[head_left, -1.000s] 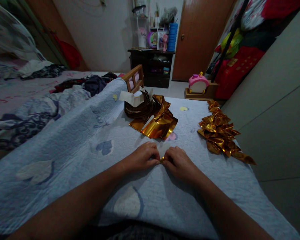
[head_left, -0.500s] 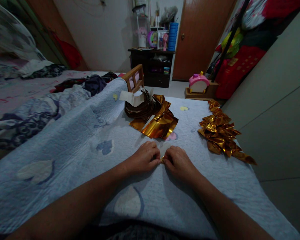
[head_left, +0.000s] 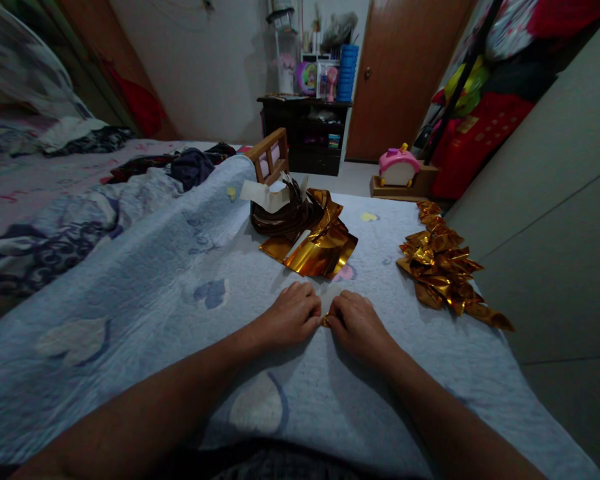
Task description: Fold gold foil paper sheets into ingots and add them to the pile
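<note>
Just below the frame's centre, the person's left hand (head_left: 294,313) and right hand (head_left: 359,325) both pinch a small gold foil piece (head_left: 325,321) over the blue quilt (head_left: 330,407). Folded gold pieces (head_left: 437,263) lie at right; loose gold sheets (head_left: 323,252) sit around centre.

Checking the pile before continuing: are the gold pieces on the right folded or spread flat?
Not spread flat: the gold pieces look folded or rolled, with creases and pointed ends, heaped on the blanket.
</note>
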`<move>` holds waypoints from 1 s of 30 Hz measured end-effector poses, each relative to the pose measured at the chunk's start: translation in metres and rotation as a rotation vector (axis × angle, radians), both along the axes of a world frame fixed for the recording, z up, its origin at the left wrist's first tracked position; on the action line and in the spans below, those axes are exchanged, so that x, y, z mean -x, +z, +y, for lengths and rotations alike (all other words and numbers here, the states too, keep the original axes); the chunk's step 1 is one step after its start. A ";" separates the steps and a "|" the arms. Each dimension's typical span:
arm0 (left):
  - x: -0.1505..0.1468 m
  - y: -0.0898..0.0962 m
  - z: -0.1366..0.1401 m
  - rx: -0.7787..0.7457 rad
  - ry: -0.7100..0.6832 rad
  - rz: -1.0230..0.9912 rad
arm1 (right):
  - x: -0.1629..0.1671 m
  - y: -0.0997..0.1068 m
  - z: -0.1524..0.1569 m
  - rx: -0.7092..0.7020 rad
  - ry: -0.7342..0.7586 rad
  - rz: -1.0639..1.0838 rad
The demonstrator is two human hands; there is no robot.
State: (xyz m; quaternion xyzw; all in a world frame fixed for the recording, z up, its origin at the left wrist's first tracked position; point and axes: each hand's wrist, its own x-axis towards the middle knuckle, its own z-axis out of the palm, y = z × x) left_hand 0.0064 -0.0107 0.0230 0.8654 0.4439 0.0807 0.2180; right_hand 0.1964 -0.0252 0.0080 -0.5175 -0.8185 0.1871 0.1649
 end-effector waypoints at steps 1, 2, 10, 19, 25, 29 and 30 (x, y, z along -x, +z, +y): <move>0.000 0.000 0.000 0.002 0.001 0.001 | 0.000 0.001 0.000 0.002 -0.001 -0.010; 0.000 0.000 0.000 0.002 0.000 0.002 | 0.001 0.001 0.000 0.005 -0.002 -0.018; -0.001 0.001 -0.002 -0.017 -0.016 0.044 | 0.002 0.003 0.000 0.010 -0.015 -0.030; -0.002 0.002 -0.003 0.005 0.006 0.056 | 0.001 0.000 -0.001 0.007 -0.028 -0.003; -0.002 0.001 -0.005 -0.007 0.026 0.056 | 0.000 -0.001 -0.001 -0.003 -0.011 -0.018; -0.002 0.001 -0.006 0.025 0.057 0.020 | 0.000 -0.002 -0.001 -0.018 -0.009 -0.019; -0.003 0.001 -0.006 0.035 0.059 0.017 | 0.000 -0.002 -0.001 -0.022 -0.010 -0.018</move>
